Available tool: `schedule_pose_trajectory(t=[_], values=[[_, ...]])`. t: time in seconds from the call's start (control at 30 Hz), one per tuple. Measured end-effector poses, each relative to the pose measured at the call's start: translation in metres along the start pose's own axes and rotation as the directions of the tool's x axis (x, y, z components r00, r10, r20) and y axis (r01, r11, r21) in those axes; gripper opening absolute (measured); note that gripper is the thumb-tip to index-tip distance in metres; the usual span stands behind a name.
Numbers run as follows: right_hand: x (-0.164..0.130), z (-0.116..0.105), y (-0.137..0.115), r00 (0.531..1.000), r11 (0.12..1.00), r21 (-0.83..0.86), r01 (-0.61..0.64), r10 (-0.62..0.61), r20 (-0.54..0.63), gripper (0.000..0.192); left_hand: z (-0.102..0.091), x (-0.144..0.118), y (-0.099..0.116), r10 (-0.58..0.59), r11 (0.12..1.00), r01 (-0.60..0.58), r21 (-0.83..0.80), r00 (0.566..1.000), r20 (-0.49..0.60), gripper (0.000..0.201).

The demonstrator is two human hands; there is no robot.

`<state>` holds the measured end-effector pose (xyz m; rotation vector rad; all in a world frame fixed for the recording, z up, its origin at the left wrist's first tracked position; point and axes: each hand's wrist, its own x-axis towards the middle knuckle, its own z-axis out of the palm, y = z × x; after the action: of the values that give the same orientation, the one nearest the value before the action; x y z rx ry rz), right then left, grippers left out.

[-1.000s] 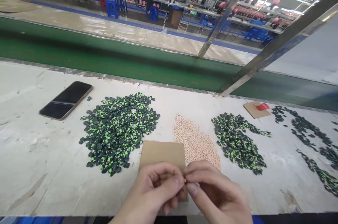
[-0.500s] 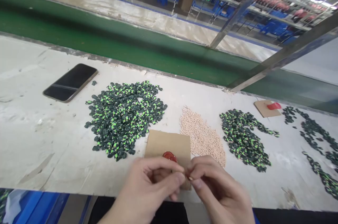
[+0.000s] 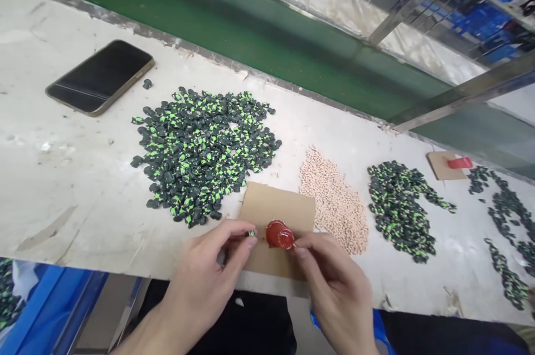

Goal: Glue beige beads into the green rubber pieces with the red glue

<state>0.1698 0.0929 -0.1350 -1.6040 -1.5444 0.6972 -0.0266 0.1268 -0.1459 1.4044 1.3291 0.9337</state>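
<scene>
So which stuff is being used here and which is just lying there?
In use: left hand pinching a green-black piece; right hand at the red cap; cardboard; beige beads; green-black pile.
Lying about: phone; far red cap.

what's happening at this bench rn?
A person works at a white bench. The left hand pinches a small green-and-black piece at its fingertips; the right hand reaches a red cap lying on a cardboard square. Piles of green-black pieces and beige beads lie beyond, with a phone at left.

One phone [image 3: 99, 76]; two cardboard pieces [image 3: 278, 215], [image 3: 443, 165]; two red caps [image 3: 280, 234], [image 3: 460, 163]; one beige pellet heap [image 3: 334, 202]; two hands [image 3: 204, 282], [image 3: 338, 288].
</scene>
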Motion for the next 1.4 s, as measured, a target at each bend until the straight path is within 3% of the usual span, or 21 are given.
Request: schedule_pose_trajectory(t=[0.3, 0.43, 0.5, 0.6, 0.67, 0.77, 0.93, 1.23, 1.4], values=[[-0.002, 0.000, 0.002, 0.999, 1.000, -0.011, -0.020, 0.020, 0.027, 0.016, -0.002, 0.000, 0.001, 0.009, 1.000, -0.009, 0.002, 1.000, 0.006, 0.013], [-0.003, -0.005, -0.001, 0.994, 0.987, 0.121, -0.107, 0.107, 0.009, 0.015, -0.006, 0.000, 0.006, -0.030, 0.999, 0.029, -0.041, 1.000, -0.004, 0.014], [-0.004, -0.009, -0.004, 0.981, 0.938, 0.288, -0.193, 0.192, 0.033, 0.011, -0.006, 0.000, 0.014, -0.060, 0.992, 0.062, -0.114, 0.998, 0.015, 0.016], [-0.004, -0.013, -0.010, 0.947, 0.774, 0.550, -0.313, 0.298, 0.119, 0.007, -0.001, 0.001, 0.028, -0.177, 0.939, 0.197, -0.281, 0.980, 0.094, 0.015], [-0.005, -0.014, -0.014, 0.931, 0.675, 0.647, -0.354, 0.323, 0.171, 0.007, 0.005, 0.002, 0.037, -0.271, 0.863, 0.322, -0.390, 0.945, 0.182, 0.014], [-0.008, -0.014, -0.018, 0.925, 0.617, 0.696, -0.367, 0.317, 0.207, 0.004, 0.013, 0.005, 0.048, -0.320, 0.738, 0.462, -0.491, 0.881, 0.348, 0.006], [-0.016, -0.014, -0.019, 0.939, 0.653, 0.680, -0.333, 0.293, 0.179, 0.008, 0.017, 0.006, 0.053, -0.296, 0.662, 0.504, -0.554, 0.856, 0.424, 0.007], [-0.012, -0.013, -0.024, 0.962, 0.736, 0.621, -0.268, 0.237, 0.135, 0.015, 0.017, 0.001, 0.051, -0.315, 0.662, 0.513, -0.547, 0.852, 0.418, 0.013], [-0.011, -0.015, -0.024, 0.967, 0.792, 0.554, -0.256, 0.206, 0.151, 0.015, 0.015, 0.002, 0.053, -0.289, 0.699, 0.470, -0.539, 0.875, 0.388, 0.012]])
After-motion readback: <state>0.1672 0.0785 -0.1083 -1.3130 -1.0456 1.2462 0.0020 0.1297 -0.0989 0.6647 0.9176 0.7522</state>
